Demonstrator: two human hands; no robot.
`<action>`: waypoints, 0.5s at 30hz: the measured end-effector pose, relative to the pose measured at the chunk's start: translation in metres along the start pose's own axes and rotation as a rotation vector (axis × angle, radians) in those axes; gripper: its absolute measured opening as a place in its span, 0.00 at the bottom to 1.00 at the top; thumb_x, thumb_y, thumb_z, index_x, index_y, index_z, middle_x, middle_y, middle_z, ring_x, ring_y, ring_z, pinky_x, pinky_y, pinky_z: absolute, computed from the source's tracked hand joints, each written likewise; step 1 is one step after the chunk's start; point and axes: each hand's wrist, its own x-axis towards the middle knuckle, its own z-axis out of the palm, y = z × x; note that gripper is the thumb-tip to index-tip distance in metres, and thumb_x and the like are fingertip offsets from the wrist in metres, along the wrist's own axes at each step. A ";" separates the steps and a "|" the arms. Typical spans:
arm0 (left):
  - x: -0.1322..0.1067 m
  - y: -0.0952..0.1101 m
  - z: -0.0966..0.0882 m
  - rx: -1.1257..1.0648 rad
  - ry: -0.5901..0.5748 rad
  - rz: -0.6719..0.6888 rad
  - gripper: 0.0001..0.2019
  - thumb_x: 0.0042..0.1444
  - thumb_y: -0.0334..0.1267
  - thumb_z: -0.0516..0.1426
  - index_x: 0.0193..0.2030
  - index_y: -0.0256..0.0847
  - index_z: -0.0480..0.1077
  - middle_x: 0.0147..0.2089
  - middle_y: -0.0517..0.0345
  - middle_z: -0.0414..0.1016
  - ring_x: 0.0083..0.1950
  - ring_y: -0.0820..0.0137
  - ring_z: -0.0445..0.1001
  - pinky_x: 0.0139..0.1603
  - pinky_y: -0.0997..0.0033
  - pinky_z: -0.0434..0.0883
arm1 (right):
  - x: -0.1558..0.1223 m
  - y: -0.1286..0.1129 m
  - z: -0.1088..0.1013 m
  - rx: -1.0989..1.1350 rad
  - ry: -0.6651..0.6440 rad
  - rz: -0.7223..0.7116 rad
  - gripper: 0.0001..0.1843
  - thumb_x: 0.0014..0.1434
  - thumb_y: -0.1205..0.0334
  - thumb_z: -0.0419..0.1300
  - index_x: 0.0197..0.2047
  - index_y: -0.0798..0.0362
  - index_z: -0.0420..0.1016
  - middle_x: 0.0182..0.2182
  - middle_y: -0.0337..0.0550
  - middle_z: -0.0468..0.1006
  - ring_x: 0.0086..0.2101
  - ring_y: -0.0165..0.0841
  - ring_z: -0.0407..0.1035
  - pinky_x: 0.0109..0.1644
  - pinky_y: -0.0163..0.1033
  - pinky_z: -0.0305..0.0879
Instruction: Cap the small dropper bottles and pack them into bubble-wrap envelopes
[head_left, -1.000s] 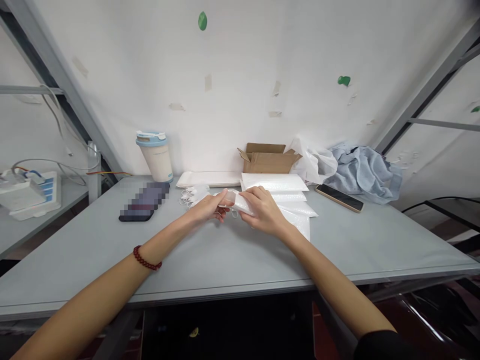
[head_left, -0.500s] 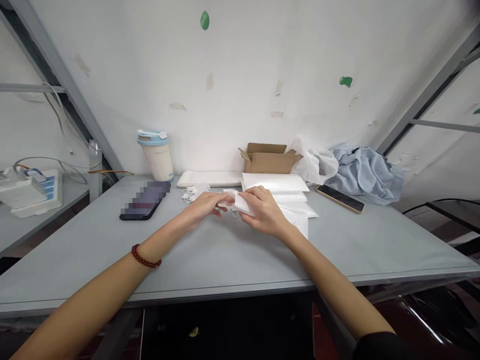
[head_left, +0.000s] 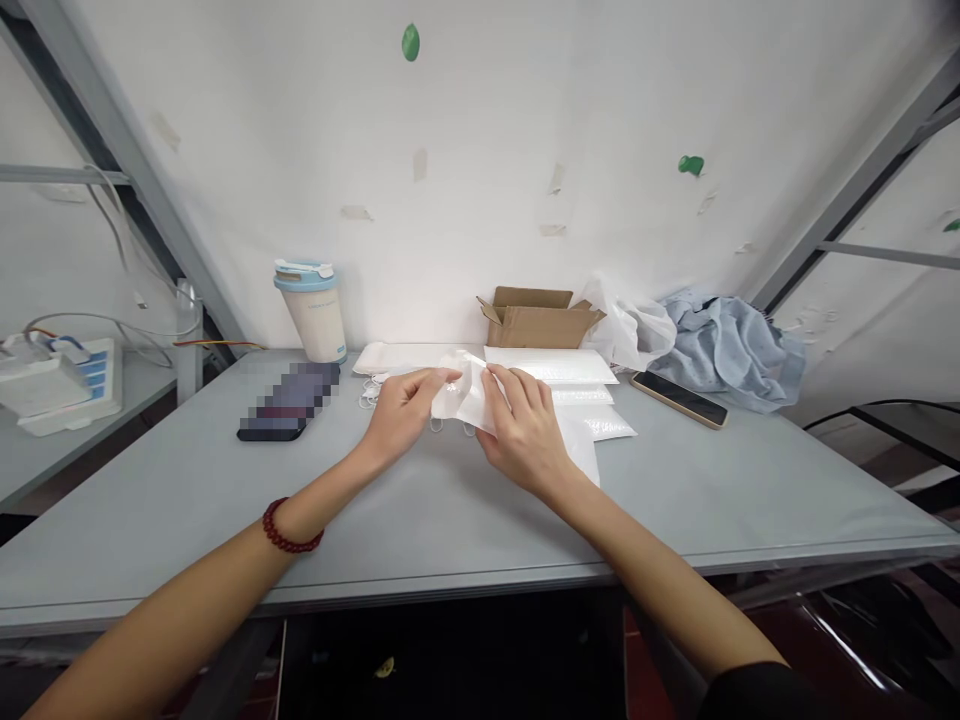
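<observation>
Both my hands hold one white padded bag (head_left: 469,397) a little above the grey table (head_left: 420,510). My left hand (head_left: 400,413) pinches its left edge between thumb and fingers. My right hand (head_left: 523,428) grips its right side, fingers curled over the top. Thin white loops hang under the bag; I cannot make out what they belong to. More white padded bags (head_left: 574,400) lie stacked just behind and to the right of my right hand. A small heap of white items with ear loops (head_left: 373,388) lies behind my left hand.
At the back stand a lidded cup (head_left: 311,310), a flat white tray (head_left: 405,357), an open cardboard box (head_left: 538,317), a plastic bag (head_left: 634,325) and a blue cloth (head_left: 724,345). Two phones lie flat: a dark phone (head_left: 283,402) at left, another phone (head_left: 679,396) at right.
Both hands have lifted the white bag off the table and drawn it nearer to me. The bag now stands more upright between them.
</observation>
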 end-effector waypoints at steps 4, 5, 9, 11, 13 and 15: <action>-0.009 0.001 0.006 -0.036 0.020 0.089 0.23 0.61 0.50 0.49 0.56 0.38 0.68 0.52 0.50 0.75 0.51 0.61 0.71 0.49 0.65 0.68 | -0.003 -0.010 0.005 -0.149 -0.020 0.039 0.25 0.55 0.69 0.49 0.57 0.67 0.62 0.53 0.61 0.69 0.50 0.48 0.59 0.48 0.50 0.57; -0.011 0.001 0.007 -0.086 0.013 0.076 0.24 0.61 0.50 0.48 0.59 0.39 0.64 0.53 0.48 0.73 0.52 0.60 0.71 0.48 0.64 0.69 | -0.004 -0.011 0.005 -0.165 -0.028 0.041 0.25 0.55 0.70 0.49 0.57 0.67 0.62 0.52 0.61 0.69 0.49 0.48 0.60 0.48 0.49 0.57; -0.013 0.000 0.011 -0.277 -0.027 -0.002 0.28 0.61 0.53 0.47 0.61 0.36 0.60 0.57 0.43 0.70 0.56 0.57 0.69 0.47 0.60 0.71 | -0.003 -0.010 0.004 -0.202 -0.042 0.071 0.23 0.57 0.67 0.49 0.55 0.66 0.64 0.50 0.60 0.70 0.48 0.46 0.60 0.46 0.48 0.57; -0.013 0.000 0.012 -0.321 -0.062 -0.044 0.27 0.61 0.53 0.47 0.58 0.34 0.64 0.58 0.42 0.69 0.58 0.56 0.67 0.49 0.59 0.70 | -0.002 -0.009 0.003 -0.233 -0.043 0.093 0.21 0.58 0.66 0.49 0.54 0.65 0.65 0.48 0.59 0.71 0.46 0.45 0.61 0.45 0.47 0.56; -0.014 0.001 0.012 -0.355 -0.110 -0.085 0.27 0.61 0.53 0.47 0.56 0.34 0.66 0.59 0.42 0.68 0.59 0.55 0.66 0.50 0.59 0.70 | -0.002 -0.008 0.005 -0.272 -0.054 0.105 0.17 0.59 0.67 0.49 0.50 0.64 0.68 0.43 0.57 0.73 0.43 0.43 0.62 0.42 0.45 0.55; -0.015 0.002 0.013 -0.373 -0.156 -0.106 0.25 0.61 0.53 0.47 0.55 0.35 0.68 0.59 0.44 0.68 0.60 0.55 0.65 0.50 0.60 0.70 | -0.002 -0.007 0.008 -0.303 -0.072 0.107 0.13 0.59 0.70 0.49 0.44 0.62 0.70 0.37 0.53 0.74 0.38 0.40 0.63 0.40 0.43 0.53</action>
